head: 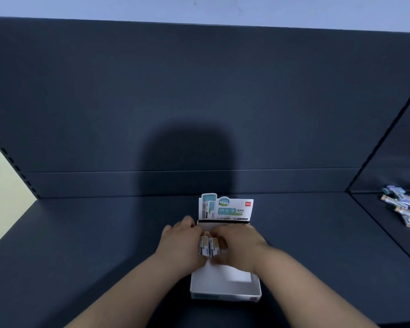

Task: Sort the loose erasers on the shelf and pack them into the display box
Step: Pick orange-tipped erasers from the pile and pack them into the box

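A white display box [225,292] with an upright printed header card [227,209] sits on the dark shelf in front of me. Both hands are over the box's inside. My left hand [179,242] and my right hand [240,242] hold a small bundle of wrapped erasers [210,248] between them, standing on end near the back of the box. The fingers curl round the bundle. The near half of the box shows a bare white floor.
A heap of loose erasers [404,208] in pale blue and purple wrappers lies on the neighbouring shelf section at the far right, beyond a dark divider edge [388,230]. The shelf's dark back panel [199,114] rises behind the box.
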Motion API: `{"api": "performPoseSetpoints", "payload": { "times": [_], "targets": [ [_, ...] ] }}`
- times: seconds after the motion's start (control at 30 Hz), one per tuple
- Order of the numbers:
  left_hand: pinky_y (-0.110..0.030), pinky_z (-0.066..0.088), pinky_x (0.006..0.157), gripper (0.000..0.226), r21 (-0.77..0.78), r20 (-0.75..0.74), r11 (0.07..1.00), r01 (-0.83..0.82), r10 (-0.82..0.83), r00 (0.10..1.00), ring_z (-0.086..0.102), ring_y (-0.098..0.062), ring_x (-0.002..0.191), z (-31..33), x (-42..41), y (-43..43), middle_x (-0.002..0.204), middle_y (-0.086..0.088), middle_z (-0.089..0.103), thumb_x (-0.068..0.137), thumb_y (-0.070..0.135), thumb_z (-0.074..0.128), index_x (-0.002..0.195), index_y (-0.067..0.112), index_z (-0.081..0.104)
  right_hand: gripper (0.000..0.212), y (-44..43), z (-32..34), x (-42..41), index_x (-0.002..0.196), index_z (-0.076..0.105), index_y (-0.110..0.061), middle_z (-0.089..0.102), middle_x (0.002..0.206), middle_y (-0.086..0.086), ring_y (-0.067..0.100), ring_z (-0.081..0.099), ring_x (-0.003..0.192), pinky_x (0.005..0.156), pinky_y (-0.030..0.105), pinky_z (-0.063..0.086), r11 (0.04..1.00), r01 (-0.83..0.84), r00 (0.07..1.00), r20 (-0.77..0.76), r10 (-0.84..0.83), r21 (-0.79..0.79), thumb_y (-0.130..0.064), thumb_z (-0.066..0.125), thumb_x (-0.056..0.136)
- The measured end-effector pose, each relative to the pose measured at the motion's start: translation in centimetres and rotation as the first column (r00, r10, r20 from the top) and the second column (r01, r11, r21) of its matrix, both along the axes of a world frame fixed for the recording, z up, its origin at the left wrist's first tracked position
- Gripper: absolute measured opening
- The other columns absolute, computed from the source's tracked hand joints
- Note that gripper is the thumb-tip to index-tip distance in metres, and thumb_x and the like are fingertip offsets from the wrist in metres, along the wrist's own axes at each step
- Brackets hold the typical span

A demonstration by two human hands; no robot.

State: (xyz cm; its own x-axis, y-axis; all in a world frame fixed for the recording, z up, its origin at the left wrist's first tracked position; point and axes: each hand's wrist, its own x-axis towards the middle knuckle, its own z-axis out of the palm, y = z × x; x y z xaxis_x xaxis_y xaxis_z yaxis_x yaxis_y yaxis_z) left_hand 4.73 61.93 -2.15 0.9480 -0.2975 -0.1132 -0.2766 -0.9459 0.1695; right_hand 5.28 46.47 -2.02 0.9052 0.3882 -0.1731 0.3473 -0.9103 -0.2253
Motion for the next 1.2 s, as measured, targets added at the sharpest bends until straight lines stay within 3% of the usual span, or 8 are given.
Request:
{"api": "performPoseSetpoints", "payload": {
  "times": [0.1, 0.23, 0.37, 0.7, 0.87, 1.07, 1.2],
  "targets": [
    [-0.028, 0.027, 0.085, 0.035, -0.025, 0.042, 1.000, -0.014, 0.015, 0.999, 0.049, -0.013, 0.106, -0.3, -0.2, -0.1, 0.115, 0.005, 0.045, 0.084, 0.035, 0.051, 0.118, 0.031, 0.053, 0.048, 0.3, -0.6, 0.1, 0.123, 0.051, -0.034, 0.061, 0.120, -0.006, 0.019, 0.055, 0.114, 0.095, 0.032, 0.039, 0.999, 0.041, 0.998, 0.036, -0.041, 0.012, -0.045, 0.065, 0.078],
    [-0.027, 0.023, 0.078, 0.029, -0.009, 0.109, 0.999, -0.052, 0.053, 0.993, 0.050, -0.014, 0.104, -0.5, -0.4, -0.3, 0.113, 0.005, 0.048, 0.085, 0.027, 0.049, 0.114, 0.026, 0.055, 0.046, 0.4, -1.4, 0.1, 0.118, 0.048, -0.025, 0.065, 0.113, 0.000, 0.023, 0.056, 0.109, 0.092, 0.030, 0.038, 0.985, 0.144, 0.986, 0.075, -0.152, 0.097, -0.042, 0.065, 0.079],
    [-0.028, 0.025, 0.080, 0.027, 0.000, 0.119, 0.998, -0.067, 0.067, 0.991, 0.050, -0.015, 0.104, -0.4, -0.5, -0.5, 0.112, 0.003, 0.048, 0.086, 0.024, 0.049, 0.112, 0.024, 0.056, 0.038, 0.4, -1.6, -0.1, 0.111, 0.049, -0.022, 0.065, 0.111, -0.002, 0.022, 0.056, 0.106, 0.090, 0.028, 0.035, 0.979, 0.135, 0.984, 0.098, -0.151, 0.150, -0.040, 0.064, 0.081],
    [-0.028, 0.028, 0.082, 0.027, 0.013, 0.087, 0.994, -0.106, 0.104, 0.991, 0.051, -0.015, 0.102, -0.1, -0.8, -0.4, 0.112, 0.002, 0.049, 0.086, 0.029, 0.051, 0.112, 0.024, 0.055, 0.033, 0.8, -1.3, 0.1, 0.107, 0.052, -0.019, 0.060, 0.113, 0.004, 0.025, 0.051, 0.108, 0.090, 0.029, 0.033, 0.989, 0.103, 0.982, 0.144, -0.118, 0.110, -0.039, 0.062, 0.084],
    [-0.030, 0.027, 0.084, 0.042, 0.021, 0.106, 0.995, -0.097, 0.094, 0.990, 0.051, -0.014, 0.104, 0.8, -1.1, 0.8, 0.112, 0.004, 0.047, 0.083, 0.055, 0.051, 0.119, 0.033, 0.054, 0.028, -0.5, -0.4, -0.3, 0.095, 0.055, -0.024, 0.059, 0.091, -0.006, 0.015, 0.050, 0.091, 0.081, 0.025, 0.036, 0.942, 0.109, 0.974, 0.153, -0.165, 0.318, -0.040, 0.071, 0.078],
    [-0.029, 0.032, 0.083, 0.026, -0.194, 0.207, 0.971, -0.140, 0.180, 0.962, 0.055, -0.009, 0.096, 3.6, -1.7, 2.2, 0.101, 0.012, 0.054, 0.089, 0.045, 0.050, 0.112, 0.038, 0.060, 0.026, -4.1, 1.0, -1.6, 0.082, 0.051, -0.030, 0.054, 0.065, -0.010, 0.013, 0.051, 0.072, 0.068, 0.026, 0.041, 0.816, 0.193, 0.917, 0.196, -0.348, 0.545, -0.027, 0.076, 0.076],
    [-0.030, 0.032, 0.087, 0.030, -0.164, 0.301, 0.986, -0.036, 0.085, 0.950, 0.052, -0.009, 0.102, 4.8, -2.9, 0.2, 0.106, 0.014, 0.056, 0.092, 0.038, 0.047, 0.121, 0.037, 0.055, 0.024, -6.7, 1.4, -2.5, 0.084, 0.053, -0.027, 0.053, 0.063, -0.008, 0.010, 0.048, 0.068, 0.069, 0.028, 0.042, 0.781, 0.223, 0.898, 0.189, -0.398, 0.583, -0.024, 0.076, 0.077]
  ]
}}
